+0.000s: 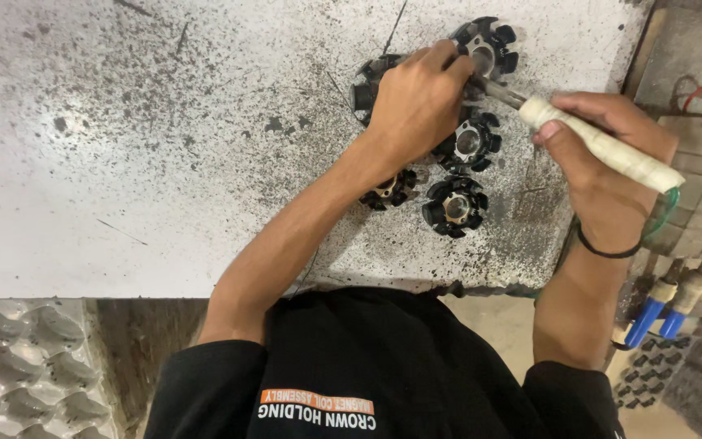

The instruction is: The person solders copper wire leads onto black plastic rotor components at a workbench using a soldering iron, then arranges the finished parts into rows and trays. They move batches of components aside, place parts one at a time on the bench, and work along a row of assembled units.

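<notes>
Head view: my left hand [416,102] is curled down over a black stator core [371,85] on the bench [123,146], fingers closed on it, pinning it flat. My right hand [603,154] grips a tape-wrapped tool handle [603,146], fingers closed round it. The tool's long axis runs from my right fingers up-left, metal tip [499,92] ending just beside my left knuckles, at the top core [487,45]. Three more cores lie just below my left fingers: [471,140], [455,206], [392,189].
</notes>
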The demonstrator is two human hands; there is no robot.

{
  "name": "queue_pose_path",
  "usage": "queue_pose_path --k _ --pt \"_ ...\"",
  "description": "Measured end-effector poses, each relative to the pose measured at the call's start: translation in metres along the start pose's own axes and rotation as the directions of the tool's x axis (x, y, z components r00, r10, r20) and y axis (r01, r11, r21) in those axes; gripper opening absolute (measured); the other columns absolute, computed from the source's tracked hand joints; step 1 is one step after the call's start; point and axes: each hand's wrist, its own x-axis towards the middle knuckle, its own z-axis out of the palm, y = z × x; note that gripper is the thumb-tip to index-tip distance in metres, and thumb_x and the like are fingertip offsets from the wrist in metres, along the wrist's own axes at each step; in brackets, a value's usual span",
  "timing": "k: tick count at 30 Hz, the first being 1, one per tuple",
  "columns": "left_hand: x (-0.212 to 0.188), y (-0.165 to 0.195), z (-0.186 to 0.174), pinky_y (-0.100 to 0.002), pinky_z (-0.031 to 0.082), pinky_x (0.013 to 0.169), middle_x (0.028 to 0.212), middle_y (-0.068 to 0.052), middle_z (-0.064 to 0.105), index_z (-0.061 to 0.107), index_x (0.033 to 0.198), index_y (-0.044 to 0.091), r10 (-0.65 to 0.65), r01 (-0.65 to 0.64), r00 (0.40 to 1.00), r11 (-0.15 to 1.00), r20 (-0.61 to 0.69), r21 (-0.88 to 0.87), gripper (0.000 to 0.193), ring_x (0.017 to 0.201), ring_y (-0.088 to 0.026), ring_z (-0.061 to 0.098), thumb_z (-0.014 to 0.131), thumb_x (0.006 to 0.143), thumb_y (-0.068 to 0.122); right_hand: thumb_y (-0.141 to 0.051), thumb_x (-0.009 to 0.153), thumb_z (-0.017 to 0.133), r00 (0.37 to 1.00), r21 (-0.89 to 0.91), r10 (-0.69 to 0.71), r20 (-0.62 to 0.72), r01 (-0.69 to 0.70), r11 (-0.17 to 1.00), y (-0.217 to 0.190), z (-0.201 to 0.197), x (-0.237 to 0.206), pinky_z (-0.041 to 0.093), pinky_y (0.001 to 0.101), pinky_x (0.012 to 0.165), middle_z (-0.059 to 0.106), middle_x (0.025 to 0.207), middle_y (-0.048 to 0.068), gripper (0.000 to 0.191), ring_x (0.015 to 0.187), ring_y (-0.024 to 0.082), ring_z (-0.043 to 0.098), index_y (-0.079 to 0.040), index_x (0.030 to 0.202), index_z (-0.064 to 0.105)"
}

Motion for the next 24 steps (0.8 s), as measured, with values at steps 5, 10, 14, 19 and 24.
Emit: queue_pose_path --k 5,10,14,19,24 --pt "-0.006 0.01 -0.03 -0.035 0.059 0.06 0.104 -0.013 0.067 0.068 0.111 0.002 -0.047 0.046 0.999 0.999 -0.025 -0.021 0.025 0.079 -0.024 0.071 0.066 0.087 -0.003 0.002 0.103 0.068 0.993 0.312 0.099 -0.065 -0.074 0.947 0.042 -0.016 -0.019 0.063 0.0296 0.082 0.073 0.113 0.02 0.019 0.092 0.022 0.074 0.007 0.121 0.068" --pt "-0.044 0.02 -0.064 -0.033 0.053 0.048 0.091 -0.006 0.065 0.072 0.111 0.005 -0.092 0.091 0.995 0.996 0.043 0.016 0.024 0.072 -0.018 0.067 0.061 0.095 -0.009 -0.001 0.102 0.066 0.969 0.64 0.034 -0.243 0.134 0.757 0.099 0.019 -0.079 0.067 0.0356 0.074 0.072 0.115 0.022 0.019 0.091 0.028 0.076 0.006 0.119 0.069" --pt "-0.08 0.044 -0.07 -0.034 0.057 0.059 0.109 -0.006 0.06 0.072 0.113 0.008 -0.01 0.01 1.0 1.0 0.029 0.029 0.035 0.087 -0.022 0.068 0.066 0.08 -0.003 -0.003 0.1 0.069 0.939 0.562 0.118 -0.322 0.09 0.822 0.111 0.038 -0.142 0.064 0.039 0.09 0.07 0.115 0.022 0.025 0.099 0.029 0.072 0.01 0.123 0.067" --pt "-0.073 0.053 -0.048 -0.034 0.058 0.059 0.107 -0.007 0.059 0.073 0.113 0.004 -0.019 0.02 1.0 0.999 0.009 -0.028 0.031 0.088 -0.021 0.069 0.07 0.083 -0.003 -0.002 0.1 0.07 0.939 0.501 0.166 -0.302 0.007 0.866 0.12 0.027 -0.15 0.064 0.0387 0.086 0.069 0.107 0.021 0.026 0.092 0.031 0.074 0.013 0.12 0.065" --pt "-0.077 0.056 -0.049 -0.036 0.059 0.059 0.106 -0.009 0.06 0.073 0.111 0.003 -0.039 0.041 0.997 0.999 0.062 -0.026 0.032 0.086 -0.023 0.07 0.069 0.08 0.0 -0.004 0.099 0.071 0.949 0.441 0.158 -0.273 -0.023 0.897 0.096 0.025 -0.145 0.064 0.0357 0.084 0.07 0.106 0.021 0.025 0.091 0.029 0.074 0.013 0.118 0.068"
